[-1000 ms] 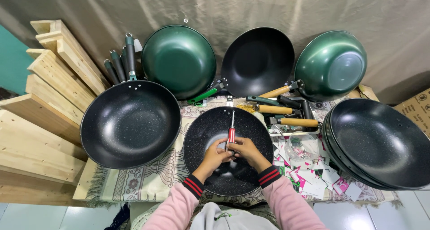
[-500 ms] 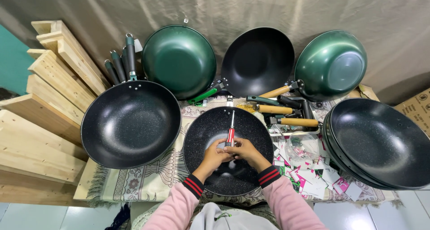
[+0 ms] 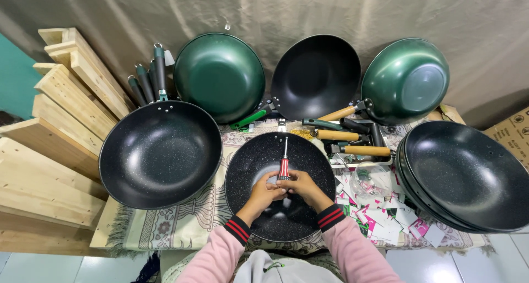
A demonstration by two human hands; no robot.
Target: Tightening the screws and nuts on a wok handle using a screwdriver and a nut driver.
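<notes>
Screwdriver [image 3: 284,166] pinched upright by both hands [image 3: 285,187] over speckled pan [image 3: 248,167], position unchanged from earlier.

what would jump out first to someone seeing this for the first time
The ring of big pans: a speckled black wok at left, a stack of black pans at right, and green pans propped against the curtain behind. At the centre, the left hand and right hand meet over a black pan, holding a red-handled screwdriver.

Red-handled screwdriver [image 3: 284,164] upright-tilted inside black speckled wok [image 3: 248,167], centre of cloth.
</notes>
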